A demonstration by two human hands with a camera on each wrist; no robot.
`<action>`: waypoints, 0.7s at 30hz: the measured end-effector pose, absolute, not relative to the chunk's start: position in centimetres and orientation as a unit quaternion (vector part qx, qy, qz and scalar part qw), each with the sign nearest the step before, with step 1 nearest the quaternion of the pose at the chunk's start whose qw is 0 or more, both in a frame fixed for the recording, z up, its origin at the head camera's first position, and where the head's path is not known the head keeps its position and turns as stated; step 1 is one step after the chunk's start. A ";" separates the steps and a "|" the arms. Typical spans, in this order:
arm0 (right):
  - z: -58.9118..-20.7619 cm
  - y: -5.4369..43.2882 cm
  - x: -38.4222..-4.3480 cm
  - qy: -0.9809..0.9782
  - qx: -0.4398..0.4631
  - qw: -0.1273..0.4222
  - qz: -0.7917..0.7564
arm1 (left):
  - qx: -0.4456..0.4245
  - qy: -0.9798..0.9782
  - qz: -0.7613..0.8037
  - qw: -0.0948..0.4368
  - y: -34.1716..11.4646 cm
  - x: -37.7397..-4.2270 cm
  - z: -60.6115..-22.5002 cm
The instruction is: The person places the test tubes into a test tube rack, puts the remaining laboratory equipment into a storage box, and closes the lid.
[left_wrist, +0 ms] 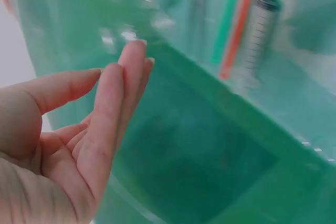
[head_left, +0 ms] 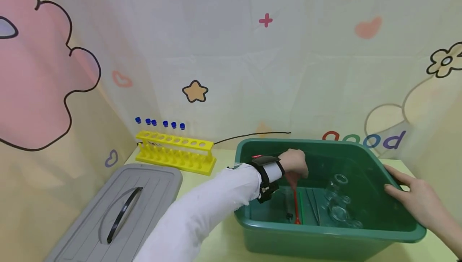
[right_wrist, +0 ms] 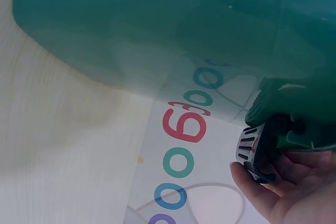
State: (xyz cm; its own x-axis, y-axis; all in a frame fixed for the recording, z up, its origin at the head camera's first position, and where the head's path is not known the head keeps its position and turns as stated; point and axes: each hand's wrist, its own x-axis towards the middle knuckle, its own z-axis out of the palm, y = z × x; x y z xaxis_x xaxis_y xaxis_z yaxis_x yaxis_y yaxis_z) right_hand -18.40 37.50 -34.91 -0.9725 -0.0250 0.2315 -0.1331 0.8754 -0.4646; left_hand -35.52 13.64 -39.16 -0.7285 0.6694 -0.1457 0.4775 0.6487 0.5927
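Observation:
My left hand (head_left: 294,161) reaches over the green tub (head_left: 314,236). In the left wrist view its fingers are held nearly straight and together, the thumb close to them, with nothing visible between. On the tub's bottom lie a syringe (left_wrist: 260,32), a red slender tool (left_wrist: 239,30), a green stick (left_wrist: 227,22), two thin rods or tweezers (head_left: 313,206) and clear glassware (head_left: 339,212). My right hand (head_left: 415,194) grips the tub's right end at the rim. In the right wrist view its fingers curl by a black and grey handle clip (right_wrist: 254,148).
A yellow test tube rack (head_left: 175,154) stands at the back left, holding several clear tubes with blue caps (head_left: 165,123). A grey lid (head_left: 122,210) with a black handle (head_left: 124,216) lies left of the tub. Printed curtains hang behind and at the sides.

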 end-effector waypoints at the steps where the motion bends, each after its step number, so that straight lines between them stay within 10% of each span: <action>1: -34.9 37.5 -18.4 -0.962 0.041 0.110 0.246 | 0.333 0.891 0.256 0.172 13.1 -33.8 -36.8; 6: -34.9 37.3 -18.5 -0.964 0.042 0.114 0.238 | 0.272 0.919 0.234 0.161 10.3 -27.4 -28.8; 21: -34.7 37.1 -18.5 -0.963 0.039 0.108 0.242 | 0.278 0.810 0.495 0.147 0.6 -25.1 -23.1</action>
State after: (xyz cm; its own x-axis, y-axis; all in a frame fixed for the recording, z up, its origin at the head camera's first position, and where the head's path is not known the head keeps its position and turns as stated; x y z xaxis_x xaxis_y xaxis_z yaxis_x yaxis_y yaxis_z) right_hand -18.51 37.12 -34.74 -0.9736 -0.0220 0.2271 -0.1269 0.8795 -0.4587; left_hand -25.11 0.65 -23.05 -0.8021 0.5960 0.0370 0.3042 0.3545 0.8842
